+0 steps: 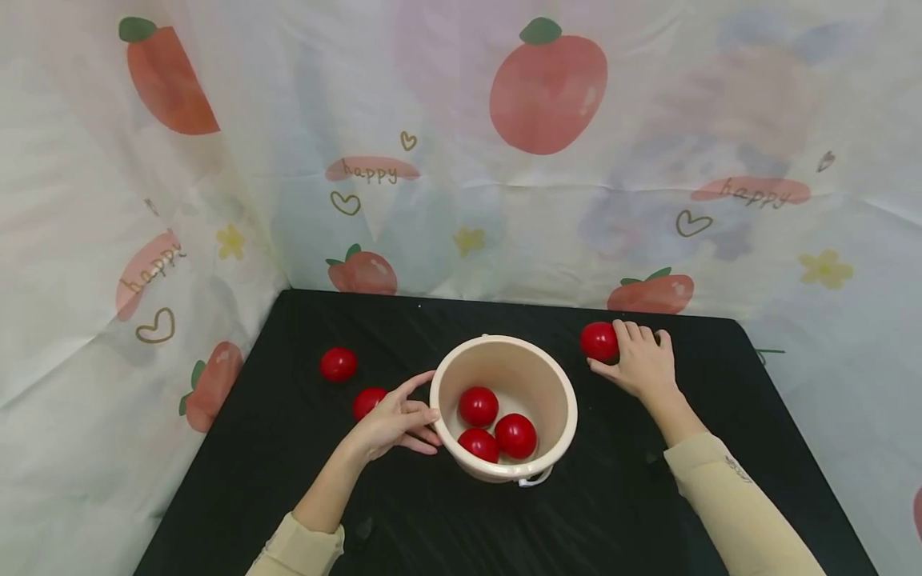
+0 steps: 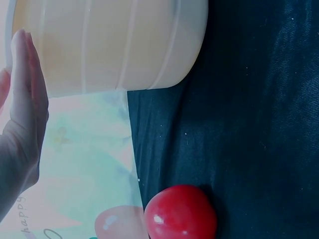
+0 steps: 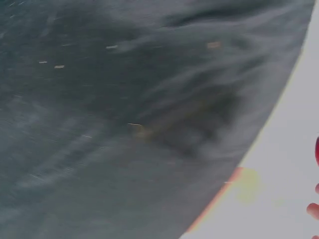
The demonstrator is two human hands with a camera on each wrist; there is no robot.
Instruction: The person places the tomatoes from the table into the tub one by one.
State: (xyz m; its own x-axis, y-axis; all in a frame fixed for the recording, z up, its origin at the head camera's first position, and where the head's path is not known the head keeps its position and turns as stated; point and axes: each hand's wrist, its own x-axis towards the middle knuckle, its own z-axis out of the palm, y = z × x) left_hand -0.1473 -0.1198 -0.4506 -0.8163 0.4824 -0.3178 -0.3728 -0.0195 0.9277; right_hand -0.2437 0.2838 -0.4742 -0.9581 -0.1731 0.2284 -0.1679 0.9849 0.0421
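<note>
A cream bucket (image 1: 504, 472) stands in the middle of the black table, with three red balls (image 1: 515, 436) inside on its floor. At its left side my left hand (image 1: 396, 420) holds the rim, thumb on the edge and fingers along the outer wall. Over the table's back right part, my right hand (image 1: 644, 360) grips a red ball (image 1: 598, 342) between thumb and fingers. Only that hand's fingertips (image 3: 313, 210) and a sliver of the ball show in the right wrist view.
Left of the bucket lies one red ball (image 1: 338, 364); another red ball (image 1: 367, 402) is partly covered by my left hand. The bucket's handle (image 1: 536, 480) hangs at its front. A fruit-printed curtain (image 1: 446, 96) rises behind the black table (image 1: 446, 536) and along its sides.
</note>
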